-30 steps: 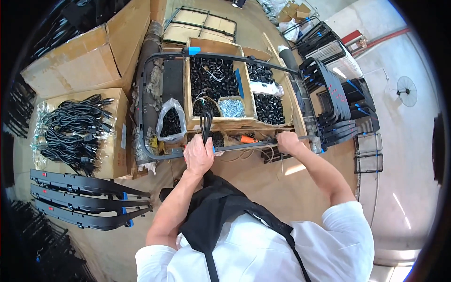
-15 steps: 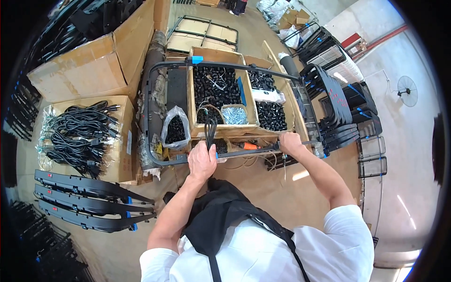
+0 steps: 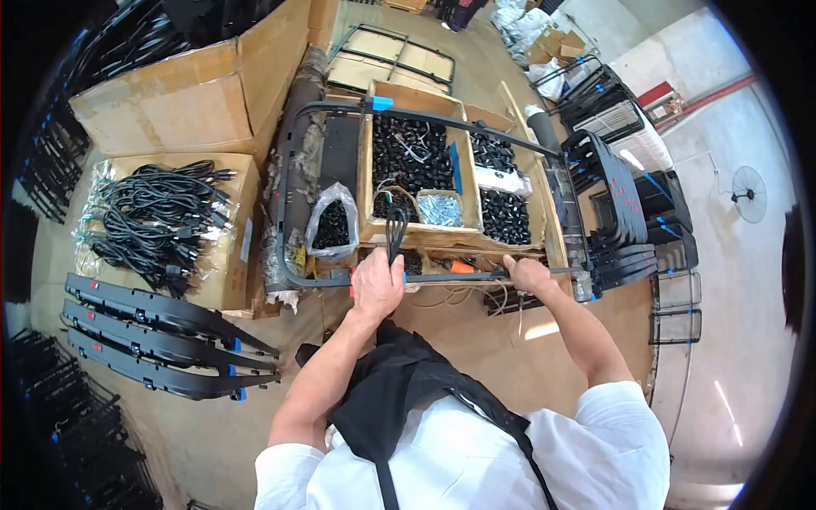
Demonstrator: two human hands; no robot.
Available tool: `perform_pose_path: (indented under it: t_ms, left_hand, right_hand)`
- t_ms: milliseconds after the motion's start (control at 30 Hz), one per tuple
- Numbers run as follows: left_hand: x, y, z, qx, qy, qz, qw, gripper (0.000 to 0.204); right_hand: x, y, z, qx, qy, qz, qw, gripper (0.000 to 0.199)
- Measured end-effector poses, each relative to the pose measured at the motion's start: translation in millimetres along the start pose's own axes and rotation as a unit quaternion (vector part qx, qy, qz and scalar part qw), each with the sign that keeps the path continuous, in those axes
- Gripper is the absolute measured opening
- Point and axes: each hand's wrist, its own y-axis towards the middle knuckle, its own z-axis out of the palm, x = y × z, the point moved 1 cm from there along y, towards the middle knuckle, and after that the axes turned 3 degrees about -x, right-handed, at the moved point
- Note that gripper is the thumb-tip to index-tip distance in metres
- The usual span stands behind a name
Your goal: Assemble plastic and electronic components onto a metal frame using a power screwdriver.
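A large black rectangular frame (image 3: 459, 278) with rounded corners lies level across the workbench, over the wooden parts boxes. My left hand (image 3: 376, 283) is closed around a folded black cable (image 3: 396, 228), whose loop sticks up from the fist. That same hand rests at the frame's near bar; whether it also grips the bar is hidden. Farther right, my right hand (image 3: 527, 274) is closed on the near bar, thumb on top. Between the hands, just behind the bar, sits an orange tool (image 3: 461, 267), partly covered.
Wooden boxes (image 3: 367, 161) hold black fittings and silver screws (image 3: 440, 209). Beside them is a plastic bag (image 3: 314, 223) of small black parts. At left, black power cords (image 3: 161, 217) lie on a carton above several black curved bars (image 3: 144, 336). Black panels (image 3: 605, 191) stand at right.
The whole view has shifted and turned slightly, so the bench appears farther right. Both hands keep their holds, and the near bar's right end appears a little lower. A red mark now shows beside my left hand.
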Motion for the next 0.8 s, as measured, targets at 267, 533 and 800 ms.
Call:
perform_pose_path:
  t_ms: [267, 533, 800]
  left_hand:
    - [6.1, -2.6, -2.4, -0.003, 0.010, -0.018, 1.000, 0.029]
    - [7.2, 4.5, 1.8, 0.000, 0.003, -0.015, 1.000, 0.028]
    - [4.1, -4.3, -4.5, 0.009, 0.034, -0.035, 0.999, 0.027]
  right_hand:
    - [9.4, -24.3, -48.1, 0.249, -0.154, -0.107, 0.950, 0.059]
    - [-22.9, -3.4, 4.6, 0.013, -0.188, -0.137, 0.972, 0.026]
    - [21.8, -1.1, -20.0, -0.022, -0.106, -0.153, 0.982, 0.053]
